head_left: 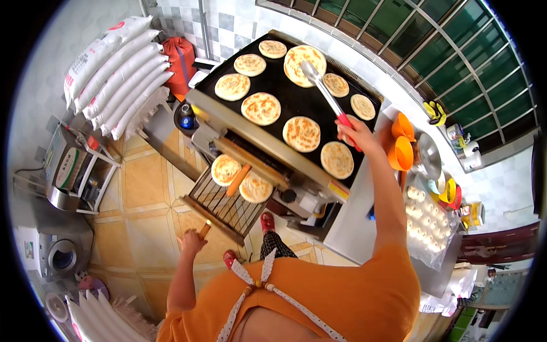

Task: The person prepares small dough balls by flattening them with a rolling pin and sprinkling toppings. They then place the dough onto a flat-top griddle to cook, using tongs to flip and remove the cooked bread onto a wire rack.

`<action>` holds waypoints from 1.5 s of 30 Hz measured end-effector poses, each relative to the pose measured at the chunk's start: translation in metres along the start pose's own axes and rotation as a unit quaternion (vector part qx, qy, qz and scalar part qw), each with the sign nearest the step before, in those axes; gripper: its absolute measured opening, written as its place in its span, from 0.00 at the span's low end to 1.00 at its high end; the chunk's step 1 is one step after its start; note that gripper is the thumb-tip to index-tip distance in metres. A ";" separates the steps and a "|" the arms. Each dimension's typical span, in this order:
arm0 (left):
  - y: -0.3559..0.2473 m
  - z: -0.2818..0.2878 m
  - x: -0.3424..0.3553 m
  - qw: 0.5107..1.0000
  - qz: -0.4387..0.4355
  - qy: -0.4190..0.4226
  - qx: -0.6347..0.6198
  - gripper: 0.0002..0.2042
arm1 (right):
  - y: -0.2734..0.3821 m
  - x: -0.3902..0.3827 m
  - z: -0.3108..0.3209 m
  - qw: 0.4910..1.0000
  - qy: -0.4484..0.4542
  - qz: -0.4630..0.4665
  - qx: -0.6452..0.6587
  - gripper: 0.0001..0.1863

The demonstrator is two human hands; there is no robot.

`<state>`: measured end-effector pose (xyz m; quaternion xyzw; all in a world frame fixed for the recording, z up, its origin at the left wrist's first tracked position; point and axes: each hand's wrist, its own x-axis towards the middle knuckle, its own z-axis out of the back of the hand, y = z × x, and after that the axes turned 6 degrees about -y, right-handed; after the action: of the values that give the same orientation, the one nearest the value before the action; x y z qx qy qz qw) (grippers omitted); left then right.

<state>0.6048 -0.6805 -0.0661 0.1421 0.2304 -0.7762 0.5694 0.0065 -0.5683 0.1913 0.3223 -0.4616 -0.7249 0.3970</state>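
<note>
My right hand [356,132] grips red-handled metal tongs [326,94] over the black griddle [296,108], with the tong tips on a large browned flatbread [295,67] at the back. Several other flatbreads [301,134] lie spread over the griddle. Below it, a pulled-out wire rack drawer [216,214] holds two flatbreads [255,191], with a wooden handle bar [239,180] between them. My left hand [192,240] is closed on the wooden handle [204,229] at the drawer's near end.
Stacked white sacks [114,74] and an orange bag [176,68] stand back left, above a machine [68,171] and washer [60,256]. The steel counter [353,222] at right bears orange containers [400,153], bowls and dough balls [424,219]. A barred window [433,57] is behind.
</note>
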 end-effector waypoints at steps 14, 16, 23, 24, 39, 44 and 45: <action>0.021 -0.012 0.005 0.996 -0.077 0.022 0.025 0.18 | 0.028 -0.304 -0.150 0.962 0.058 -0.133 -0.230 0.16; 0.023 -0.008 -0.004 0.996 -0.076 0.039 0.034 0.19 | 0.004 -0.316 -0.189 0.908 -0.011 0.012 -0.418 0.18; 0.021 0.006 -0.021 0.996 -0.059 0.052 0.030 0.19 | -0.054 -0.287 -0.285 0.803 0.027 0.091 -0.588 0.17; 0.020 0.006 -0.021 0.996 -0.057 0.059 0.028 0.19 | -0.055 -0.282 -0.293 0.795 0.018 0.116 -0.596 0.17; 0.014 0.006 -0.028 0.997 -0.043 0.046 0.046 0.19 | -0.079 -0.279 -0.306 0.838 -0.011 0.036 -0.544 0.18; 0.017 0.004 -0.022 0.995 -0.054 0.070 0.042 0.20 | -0.077 -0.313 -0.305 0.933 0.095 -0.333 0.098 0.15; 0.017 0.005 -0.021 0.995 -0.057 0.072 0.047 0.20 | -0.076 -0.312 -0.309 0.889 0.087 -0.394 0.217 0.15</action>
<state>0.6279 -0.6701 -0.0547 0.2106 0.2419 -0.8051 0.4989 0.3913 -0.4037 0.0392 0.6178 -0.4061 -0.6723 0.0376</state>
